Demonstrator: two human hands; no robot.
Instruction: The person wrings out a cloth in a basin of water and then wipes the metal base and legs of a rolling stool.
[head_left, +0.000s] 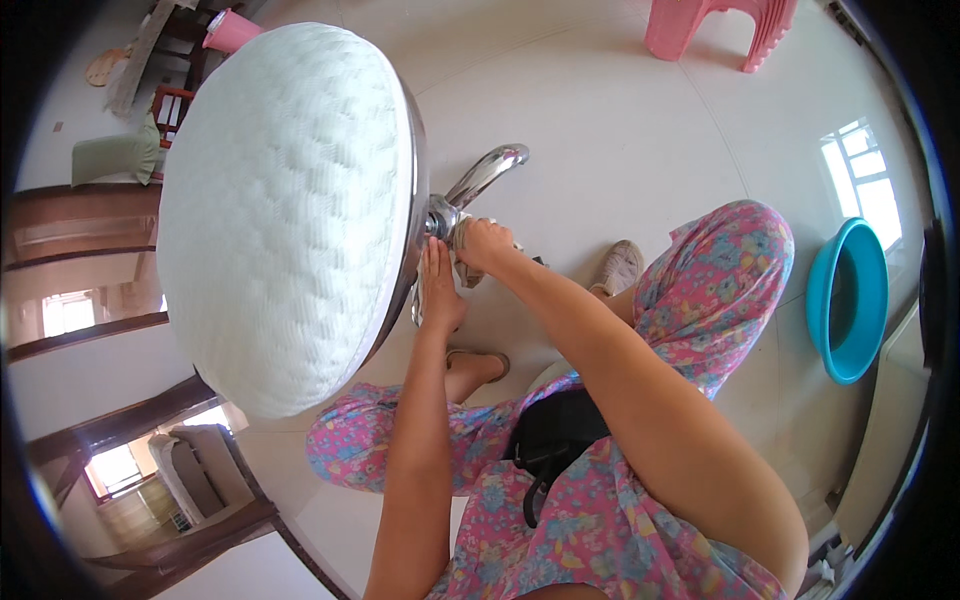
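Observation:
A round stool (285, 217) with a white quilted seat cover fills the left of the view, its padded top facing up and left. Under the seat, a chrome hub (444, 214) carries curved chrome legs (487, 172). My right hand (487, 244) grips a crumpled light cloth (472, 279) against the metal just below the hub. Close beside it, my left hand (442, 292) lies along the metal beneath the seat, fingers straight and together. Its thumb and palm are hidden, so its grip cannot be made out.
A turquoise basin (825, 307) with dark contents stands on the tiled floor (600, 120) at the right. A pink plastic stool (667, 30) is at the top. My knees in floral cloth (720, 292) flank the work. A pink bucket (231, 31) and a green-covered chair (116, 157) appear far left.

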